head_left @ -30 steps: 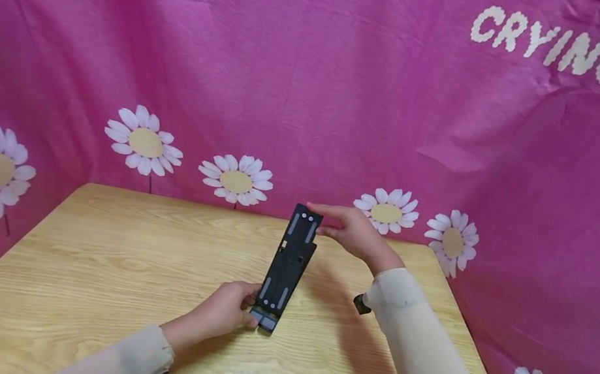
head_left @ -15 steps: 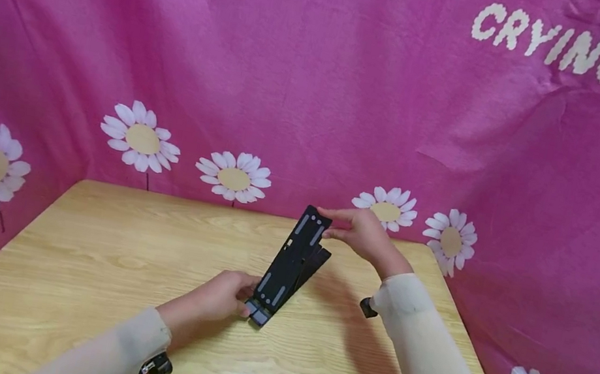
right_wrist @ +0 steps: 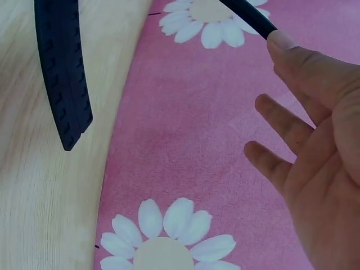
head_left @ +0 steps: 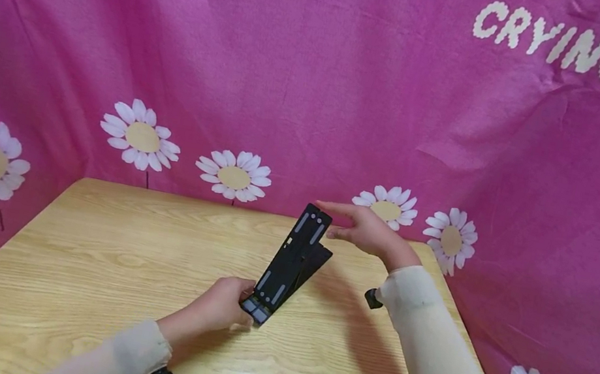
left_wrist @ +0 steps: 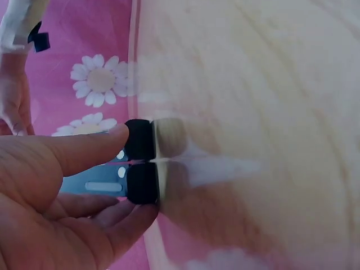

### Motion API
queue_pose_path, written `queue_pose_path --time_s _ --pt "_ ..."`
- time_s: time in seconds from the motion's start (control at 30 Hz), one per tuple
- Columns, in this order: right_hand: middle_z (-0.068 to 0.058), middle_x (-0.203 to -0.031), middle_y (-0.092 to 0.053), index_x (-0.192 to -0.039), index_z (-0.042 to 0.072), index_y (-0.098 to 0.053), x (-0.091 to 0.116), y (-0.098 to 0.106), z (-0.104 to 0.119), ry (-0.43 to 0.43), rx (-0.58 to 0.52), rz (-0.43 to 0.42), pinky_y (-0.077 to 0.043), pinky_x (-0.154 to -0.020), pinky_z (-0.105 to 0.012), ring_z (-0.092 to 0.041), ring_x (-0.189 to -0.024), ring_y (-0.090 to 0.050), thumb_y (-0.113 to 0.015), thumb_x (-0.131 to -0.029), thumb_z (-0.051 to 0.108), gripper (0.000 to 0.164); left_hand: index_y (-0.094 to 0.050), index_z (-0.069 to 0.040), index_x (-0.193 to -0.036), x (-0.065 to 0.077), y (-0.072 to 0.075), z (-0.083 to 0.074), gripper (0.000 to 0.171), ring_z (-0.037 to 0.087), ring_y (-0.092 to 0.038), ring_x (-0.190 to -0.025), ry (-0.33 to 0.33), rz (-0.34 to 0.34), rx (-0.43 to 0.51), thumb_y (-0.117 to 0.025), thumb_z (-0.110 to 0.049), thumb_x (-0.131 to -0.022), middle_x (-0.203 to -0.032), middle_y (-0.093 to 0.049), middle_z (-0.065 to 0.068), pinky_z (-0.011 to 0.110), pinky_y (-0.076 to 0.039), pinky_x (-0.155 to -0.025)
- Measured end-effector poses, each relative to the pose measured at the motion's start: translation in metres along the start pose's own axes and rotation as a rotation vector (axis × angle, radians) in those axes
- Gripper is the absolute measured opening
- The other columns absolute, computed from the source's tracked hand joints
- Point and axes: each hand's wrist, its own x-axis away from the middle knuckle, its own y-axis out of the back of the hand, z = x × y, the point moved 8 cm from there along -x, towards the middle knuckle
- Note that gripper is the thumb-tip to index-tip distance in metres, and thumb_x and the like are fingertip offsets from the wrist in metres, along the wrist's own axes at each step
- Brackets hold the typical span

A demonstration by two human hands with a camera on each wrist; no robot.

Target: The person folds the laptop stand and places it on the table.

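Note:
A black folding laptop stand [head_left: 292, 252] with grey pads tilts up over the table. Its notched lower leg [right_wrist: 62, 73] hangs apart from the padded upper part, so the two form a narrow V. My left hand [head_left: 224, 302] grips the near end, the thumb on one side and curled fingers on the other, by the two black end lips [left_wrist: 142, 162]. At the raised far end, my right hand [head_left: 370, 230] holds the stand's edge by finger and thumb tips. Its other fingers [right_wrist: 278, 121] spread loosely, free of the stand. The stand's far side is hidden in the head view.
The wooden table [head_left: 147, 247] lies beneath both hands. A pink cloth [head_left: 317, 84] with printed daisies and white letters rises behind its back edge and along its sides. Light glares on the table's near part.
The stand has turned, its far end going right and its near end slightly left. Its lower leg has swung out from the upper part, widening the V. Both hands keep contact.

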Motion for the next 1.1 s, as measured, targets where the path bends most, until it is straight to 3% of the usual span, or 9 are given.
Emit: queue_pose_path --time_s 0.27,0.53,0.7,0.83,1.0,1.07,1.1 --pt "-0.001 -0.153 -0.053 -0.149 0.036 -0.054 -0.002 -0.004 -0.003 0.001 0.028 -0.023 -0.052 -0.089 -0.033 -0.020 -0.128 -0.059 -0.074 -0.094 0.008 0.065 -0.071 -0.002 -0.117 0.002 -0.004 -0.007 0.052 0.017 -0.060 -0.086 -0.024 -0.039 -0.105 -0.093 -0.005 -0.069 -0.099 -0.073 0.004 0.037 -0.052 -0.080" --pt "-0.007 -0.154 -0.051 -0.144 0.026 -0.061 -0.001 -0.003 0.000 0.017 0.058 -0.067 -0.052 -0.083 -0.028 -0.024 -0.142 -0.049 -0.077 -0.090 0.010 0.059 -0.070 0.002 -0.120 0.001 -0.004 -0.008 0.065 0.017 -0.056 -0.085 0.015 -0.047 -0.170 -0.098 -0.023 -0.067 -0.097 -0.069 0.006 0.037 -0.051 -0.081" --pt "-0.009 -0.153 -0.052 -0.144 0.025 -0.061 0.000 -0.002 -0.002 0.024 0.052 -0.082 -0.051 -0.081 -0.027 -0.025 -0.141 -0.050 -0.078 -0.090 0.012 0.058 -0.070 0.002 -0.113 -0.001 -0.002 -0.011 0.056 0.016 -0.059 -0.082 -0.025 -0.063 -0.173 -0.097 -0.015 -0.067 -0.094 -0.070 0.006 0.036 -0.054 -0.079" --pt "-0.008 -0.151 -0.054 -0.143 0.024 -0.061 0.003 -0.001 -0.002 0.028 0.056 -0.103 -0.054 -0.084 -0.031 -0.024 -0.141 -0.050 -0.079 -0.089 0.013 0.058 -0.070 0.002 -0.109 -0.003 0.001 -0.008 0.051 0.016 -0.060 -0.081 -0.067 -0.047 -0.167 -0.096 -0.013 -0.068 -0.094 -0.071 0.006 0.036 -0.054 -0.078" --pt "-0.009 -0.149 -0.056 -0.142 0.021 -0.062 0.006 -0.001 -0.001 0.038 0.053 -0.114 -0.050 -0.108 -0.043 -0.025 -0.142 -0.048 -0.080 -0.088 0.013 0.057 -0.069 0.003 -0.115 -0.006 0.007 -0.005 0.055 0.018 -0.062 -0.087 -0.056 -0.002 -0.162 -0.095 -0.011 -0.070 -0.100 -0.072 0.008 0.038 -0.054 -0.084" --pt "-0.008 -0.149 -0.056 -0.141 0.020 -0.063 0.007 -0.001 -0.001 0.037 0.051 -0.115 -0.052 -0.104 -0.040 -0.023 -0.140 -0.051 -0.081 -0.088 0.014 0.057 -0.068 0.004 -0.119 -0.007 0.009 -0.004 0.057 0.020 -0.063 -0.090 -0.058 0.021 -0.157 -0.094 -0.009 -0.070 -0.104 -0.073 0.010 0.039 -0.055 -0.087" --pt "-0.009 -0.149 -0.056 -0.141 0.020 -0.064 0.008 0.000 0.000 0.035 0.052 -0.112 -0.055 -0.097 -0.037 -0.024 -0.132 -0.059 -0.081 -0.088 0.015 0.056 -0.067 0.005 -0.120 -0.008 0.010 -0.004 0.058 0.020 -0.064 -0.092 -0.059 0.031 -0.154 -0.094 -0.008 -0.071 -0.106 -0.073 0.011 0.040 -0.055 -0.089"
